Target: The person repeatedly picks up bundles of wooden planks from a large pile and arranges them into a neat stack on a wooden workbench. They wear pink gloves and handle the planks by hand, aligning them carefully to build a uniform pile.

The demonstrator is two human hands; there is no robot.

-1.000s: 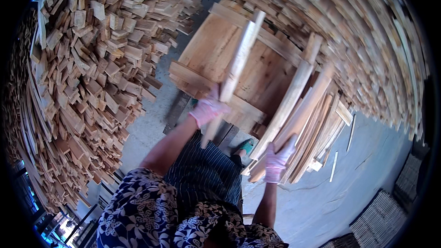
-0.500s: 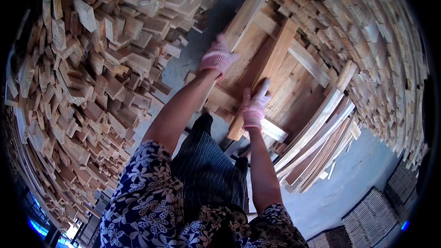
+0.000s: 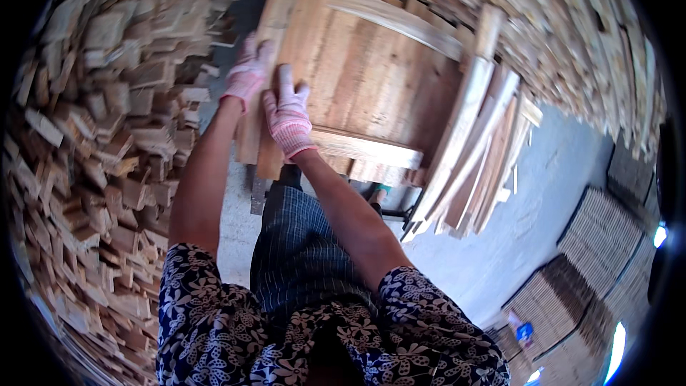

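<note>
My left hand (image 3: 246, 75), in a pink-and-white knitted glove, is closed on the outer left wooden plank (image 3: 284, 1). Its fingers lie over that plank's face. My right hand (image 3: 289, 113), gloved alike, rests with stretched, spread fingers on a second plank (image 3: 304, 25). The two planks lie side by side along the left of a stack of boards (image 3: 379, 64). Pale crosspieces run over the stack, one crosspiece (image 3: 364, 147) near my right wrist and another crosspiece (image 3: 393, 20) farther off.
A tall pile of wooden pieces (image 3: 107, 143) rises on the left. More stacked timber (image 3: 557, 36) stands at far right. Loose narrow strips (image 3: 475, 150) lean beside the boards. Grey floor (image 3: 464, 264) shows at right, with bundled slats (image 3: 597, 232) beyond it.
The second plank has moved left, from across the middle of the boards to beside the left plank, with my right hand on it. My hands are closer together, and the view has shifted.
</note>
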